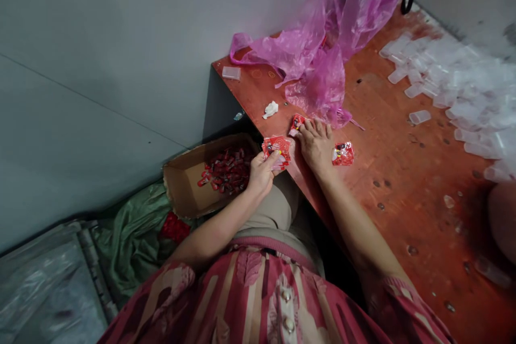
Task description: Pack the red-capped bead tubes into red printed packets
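Note:
My left hand (263, 173) is closed on a fanned stack of red printed packets (282, 146), held at the table's edge with the thumb on top. Just to the right, my right hand (316, 145) rests palm down on the table, its fingertips on another red packet (297, 121). A small pile of red packets (343, 154) lies on the wood beside my right wrist. Below and left of my left hand, a cardboard box (183, 185) holds many small red pieces (229, 169).
A pink plastic bag (318, 70) spreads across the reddish table (379, 220). Many clear plastic containers (463, 86) are heaped at the right. White crumpled material (270, 109) and a clear case (231, 73) lie near the left edge. Green cloth (139, 236) sits below the box.

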{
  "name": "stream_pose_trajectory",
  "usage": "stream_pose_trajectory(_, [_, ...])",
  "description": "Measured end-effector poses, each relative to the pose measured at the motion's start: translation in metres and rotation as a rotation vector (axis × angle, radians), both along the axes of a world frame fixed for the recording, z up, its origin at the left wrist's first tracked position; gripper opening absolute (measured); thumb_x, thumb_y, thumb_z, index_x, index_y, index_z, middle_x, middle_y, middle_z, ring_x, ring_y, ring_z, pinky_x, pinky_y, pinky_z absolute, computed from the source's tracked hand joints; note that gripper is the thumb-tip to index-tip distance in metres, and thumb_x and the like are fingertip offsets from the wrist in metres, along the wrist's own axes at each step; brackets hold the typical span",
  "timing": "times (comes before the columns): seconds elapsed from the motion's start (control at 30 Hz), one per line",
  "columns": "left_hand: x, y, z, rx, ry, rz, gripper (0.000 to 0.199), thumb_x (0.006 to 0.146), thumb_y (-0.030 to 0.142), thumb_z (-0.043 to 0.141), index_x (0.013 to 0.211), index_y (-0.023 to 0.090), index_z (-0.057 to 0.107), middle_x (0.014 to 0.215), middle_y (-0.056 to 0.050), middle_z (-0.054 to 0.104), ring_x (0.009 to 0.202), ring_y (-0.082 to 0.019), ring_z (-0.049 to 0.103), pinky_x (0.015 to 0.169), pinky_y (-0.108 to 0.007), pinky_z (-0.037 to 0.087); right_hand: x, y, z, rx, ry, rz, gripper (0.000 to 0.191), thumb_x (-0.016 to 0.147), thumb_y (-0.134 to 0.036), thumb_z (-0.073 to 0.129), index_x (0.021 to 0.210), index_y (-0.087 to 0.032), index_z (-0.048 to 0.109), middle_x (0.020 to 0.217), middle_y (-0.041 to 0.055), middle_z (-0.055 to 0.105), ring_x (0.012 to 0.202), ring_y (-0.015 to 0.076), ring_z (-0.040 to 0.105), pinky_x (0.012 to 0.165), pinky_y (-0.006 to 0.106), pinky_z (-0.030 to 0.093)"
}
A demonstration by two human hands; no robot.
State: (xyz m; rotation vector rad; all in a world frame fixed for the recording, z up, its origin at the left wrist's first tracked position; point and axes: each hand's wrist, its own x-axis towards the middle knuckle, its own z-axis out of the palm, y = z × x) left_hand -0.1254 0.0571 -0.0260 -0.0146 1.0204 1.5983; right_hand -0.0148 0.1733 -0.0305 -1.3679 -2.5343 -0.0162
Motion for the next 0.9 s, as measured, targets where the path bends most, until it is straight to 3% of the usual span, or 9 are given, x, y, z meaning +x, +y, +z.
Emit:
stream_pose_trajectory(0.13, [-0.002, -0.001, 0.000, -0.009, -0.006, 0.026, 0.040, 0.052, 0.030, 0.081, 0.082, 0.014, 0.060, 0.072, 0.000, 0.065, 0.061, -0.011, 0.061, 0.061, -0.027, 0.052, 0.000, -0.003, -0.003, 0.046, 0.042, 0.042, 0.033, 0.094, -0.033, 0.039, 0.110, -0.020, 0.065, 0.124, 0.0071, 0.061, 0.125, 0.0240, 0.048, 0.108, 0.049, 0.025])
stream_pose_trajectory(0.27, [-0.002, -0.003, 0.002, -0.017, 0.002, 0.008, 0.039, 0.054, 0.032, 0.081, 0.081, 0.014, 0.060, 0.070, -0.001, 0.065, 0.060, -0.011, 0.060, 0.062, -0.027, 0.051, 0.004, -0.006, 0.005, 0.047, 0.146, 0.048, 0.031, 0.093, -0.031, 0.041, 0.103, -0.018, 0.068, 0.115, 0.0074, 0.067, 0.118, 0.0215, 0.055, 0.105, 0.045, 0.033])
stream_pose_trajectory(0.47, [-0.002, -0.001, 0.010, 0.036, -0.031, 0.015, 0.046, 0.060, 0.050, 0.074, 0.084, 0.013, 0.062, 0.079, -0.005, 0.066, 0.065, -0.012, 0.061, 0.062, -0.026, 0.049, 0.006, -0.051, 0.028, 0.031, 0.156, 0.250, 0.029, 0.092, -0.034, 0.044, 0.106, -0.022, 0.067, 0.117, 0.0040, 0.066, 0.119, 0.0208, 0.054, 0.106, 0.042, 0.034])
stream_pose_trajectory(0.57, [0.000, 0.000, 0.011, 0.048, -0.013, 0.010, 0.043, 0.056, 0.042, 0.079, 0.084, 0.014, 0.062, 0.079, -0.004, 0.066, 0.062, -0.010, 0.059, 0.060, -0.023, 0.047, 0.007, -0.060, 0.032, 0.000, 0.150, 0.302, 0.031, 0.092, -0.034, 0.044, 0.111, -0.021, 0.064, 0.121, 0.0048, 0.063, 0.120, 0.0203, 0.054, 0.107, 0.040, 0.034])
stream_pose_trajectory(0.67, [0.000, 0.000, 0.009, 0.025, 0.006, 0.009, 0.041, 0.053, 0.033, 0.081, 0.083, 0.014, 0.062, 0.077, -0.002, 0.066, 0.061, -0.010, 0.059, 0.061, -0.025, 0.048, 0.008, -0.040, 0.027, -0.020, 0.188, 0.205, 0.037, 0.093, -0.036, 0.039, 0.116, -0.017, 0.061, 0.126, 0.0089, 0.060, 0.121, 0.0202, 0.052, 0.104, 0.038, 0.037])
stream_pose_trajectory(0.77, [0.000, -0.001, 0.006, 0.000, 0.005, 0.014, 0.041, 0.052, 0.033, 0.081, 0.082, 0.014, 0.062, 0.075, -0.002, 0.066, 0.062, -0.012, 0.061, 0.063, -0.028, 0.050, 0.006, -0.010, 0.018, -0.022, 0.113, 0.055, 0.040, 0.093, -0.035, 0.040, 0.123, -0.014, 0.055, 0.133, 0.0134, 0.053, 0.125, 0.0263, 0.047, 0.102, 0.046, 0.037])
stream_pose_trajectory(0.9, [0.000, -0.002, 0.004, -0.009, 0.007, 0.021, 0.040, 0.052, 0.032, 0.082, 0.081, 0.014, 0.062, 0.074, -0.001, 0.066, 0.062, -0.011, 0.061, 0.062, -0.027, 0.051, 0.003, 0.007, 0.002, -0.002, 0.038, 0.019, 0.036, 0.092, -0.034, 0.041, 0.120, -0.018, 0.058, 0.132, 0.0098, 0.054, 0.126, 0.0299, 0.045, 0.104, 0.053, 0.030])
